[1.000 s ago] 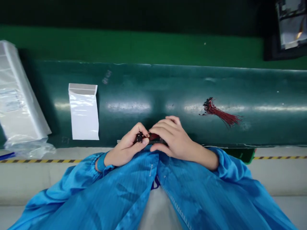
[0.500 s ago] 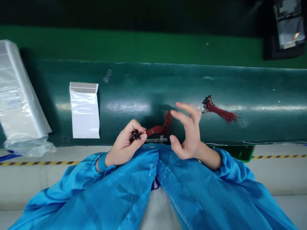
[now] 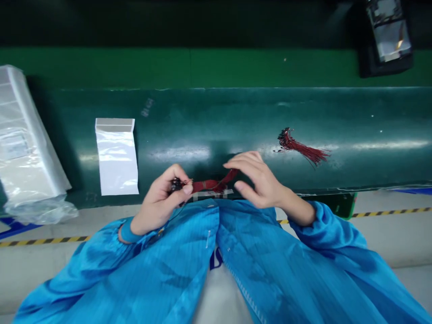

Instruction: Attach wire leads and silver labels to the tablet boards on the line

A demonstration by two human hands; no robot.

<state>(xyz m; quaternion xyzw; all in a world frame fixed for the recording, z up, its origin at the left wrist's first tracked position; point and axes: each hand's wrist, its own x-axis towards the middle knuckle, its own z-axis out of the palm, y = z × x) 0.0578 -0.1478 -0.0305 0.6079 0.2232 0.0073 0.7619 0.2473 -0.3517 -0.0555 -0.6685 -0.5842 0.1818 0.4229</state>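
Head view: pinching the dark-tipped end of a red wire bundle (image 3: 204, 185) between thumb and fingers of the left hand (image 3: 162, 198), at the lower middle of the frame, close to the front edge of the counter (image 3: 202, 121). Probably gripped by the tips to hold the strands gathered, leaving the red length exposed toward the right. Curved over the bundle's tail with the right hand (image 3: 259, 180), thumb and fingertips apart, perhaps to steer or smooth the bent wires; impossible to tell about any firm contact. Held low and near the blue jacket (image 3: 162, 274), presumably for a close look and short reach.

Lying at right of centre, well apart from both hands: a second wire bundle (image 3: 303, 149), dark tips toward the left, likely set aside within reach. Laid flat at left of centre, a white packet (image 3: 118, 164), seemingly out of the hands' way. At the far left, plastic-wrapped material (image 3: 29, 157); at the upper right, a black device (image 3: 388, 45).
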